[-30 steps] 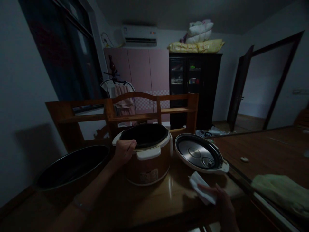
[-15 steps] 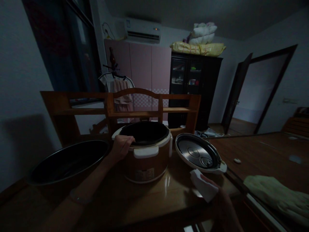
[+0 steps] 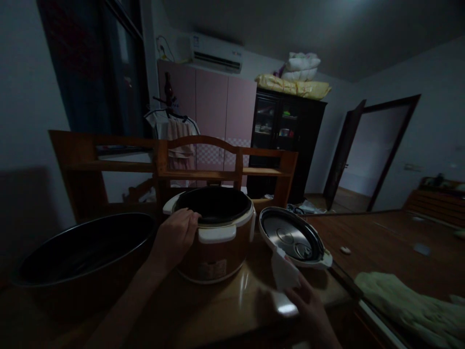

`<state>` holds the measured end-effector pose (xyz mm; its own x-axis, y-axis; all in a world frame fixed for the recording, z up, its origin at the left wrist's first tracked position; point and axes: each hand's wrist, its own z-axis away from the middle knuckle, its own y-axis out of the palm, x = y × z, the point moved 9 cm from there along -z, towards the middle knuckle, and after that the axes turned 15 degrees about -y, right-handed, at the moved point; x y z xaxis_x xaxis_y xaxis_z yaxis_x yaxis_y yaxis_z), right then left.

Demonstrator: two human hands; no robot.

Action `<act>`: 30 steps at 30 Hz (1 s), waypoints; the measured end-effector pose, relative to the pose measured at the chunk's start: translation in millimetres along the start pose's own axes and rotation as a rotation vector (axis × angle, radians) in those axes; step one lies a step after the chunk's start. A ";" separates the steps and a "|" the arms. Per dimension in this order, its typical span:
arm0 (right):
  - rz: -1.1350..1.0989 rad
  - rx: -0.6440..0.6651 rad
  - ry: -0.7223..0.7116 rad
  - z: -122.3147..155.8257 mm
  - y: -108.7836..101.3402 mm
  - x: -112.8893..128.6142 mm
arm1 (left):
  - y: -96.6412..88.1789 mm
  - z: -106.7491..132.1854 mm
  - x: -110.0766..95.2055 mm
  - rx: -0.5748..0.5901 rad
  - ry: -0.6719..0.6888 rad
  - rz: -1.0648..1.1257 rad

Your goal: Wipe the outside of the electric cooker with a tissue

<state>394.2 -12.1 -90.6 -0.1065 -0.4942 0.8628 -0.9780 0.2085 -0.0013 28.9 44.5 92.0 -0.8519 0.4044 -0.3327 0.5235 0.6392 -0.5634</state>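
Observation:
A white-and-brown rice cooker (image 3: 212, 264) stands lidless on the table in front of me, its inside dark. My left hand (image 3: 178, 233) is closed on the near left part of its rim, fingers curled over the edge. Between the fingers of my right hand (image 3: 307, 303) is a folded white tissue (image 3: 284, 270), in front of the cooker's lid (image 3: 286, 235). That lid lies right of the cooker with its metal underside up. I cannot tell whether the tissue touches it. Left of the cooker sits a wide dark pot (image 3: 90, 237), partly behind my left forearm.
A wooden shelf rack (image 3: 203, 173) runs along the table's back edge. At right is a brown surface (image 3: 378, 237) with a small white round object (image 3: 345, 250) and a pale green cloth (image 3: 395, 303). The room is dim.
My right hand with the tissue has moved left and a little up, closer to the lid's near edge. My left hand keeps its hold on the rim. The view has shifted slightly.

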 end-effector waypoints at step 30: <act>-0.042 -0.082 -0.294 -53.0 143.1 31.9 | 5.6 10.9 2.7 -0.044 -0.110 0.416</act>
<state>260.4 46.7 -36.5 -0.1249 -0.7245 0.6778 -0.9663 0.2438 0.0826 29.4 42.0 79.7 -0.5638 0.5626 -0.6046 0.8205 0.4650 -0.3325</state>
